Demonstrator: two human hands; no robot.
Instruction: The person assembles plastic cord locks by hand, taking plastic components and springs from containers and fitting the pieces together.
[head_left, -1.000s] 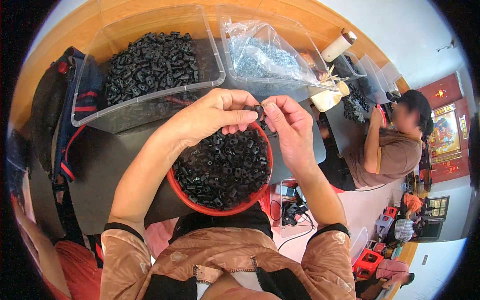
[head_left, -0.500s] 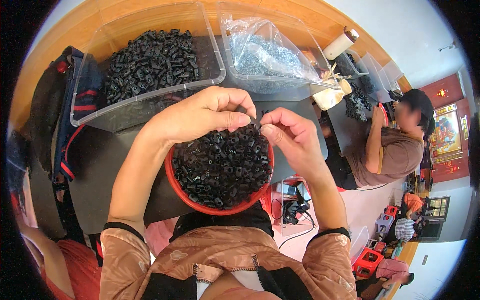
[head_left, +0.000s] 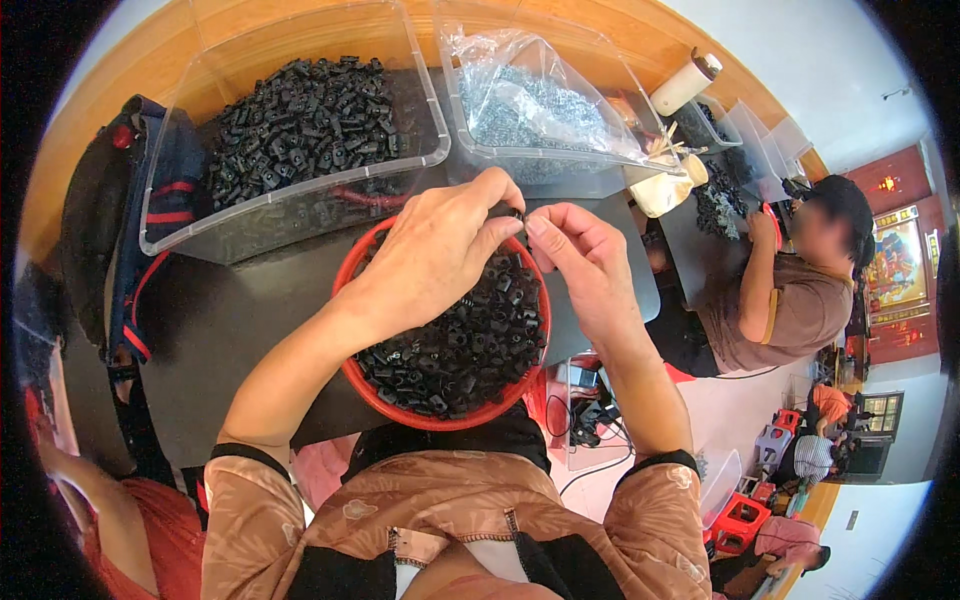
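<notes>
My left hand (head_left: 440,245) reaches over a red basin (head_left: 352,262), thumb and bent forefinger pinching a small black plastic part (head_left: 520,216). Right against it, my right hand (head_left: 590,262) closes thumb and forefinger at the same part. The fingertips hide most of the piece, so its exact shape is unclear. Below both hands, the basin holds a heap of small black plastic parts (head_left: 450,350) resembling cord locks, with a few tiny metal springs among them. My left hand covers the basin's upper left portion.
Beyond the basin stand a clear bin (head_left: 300,205) of black plastic parts and another clear bin (head_left: 560,160) with a bag of small silvery pieces, likely springs. A white bottle (head_left: 686,84) and a cream container (head_left: 660,190) sit to the right. A co-worker (head_left: 785,290) sits farther right.
My left hand has moved lower and turned its back upward over the basin, still meeting the right hand. The pinched part has shifted slightly up, and the right hand a little left.
</notes>
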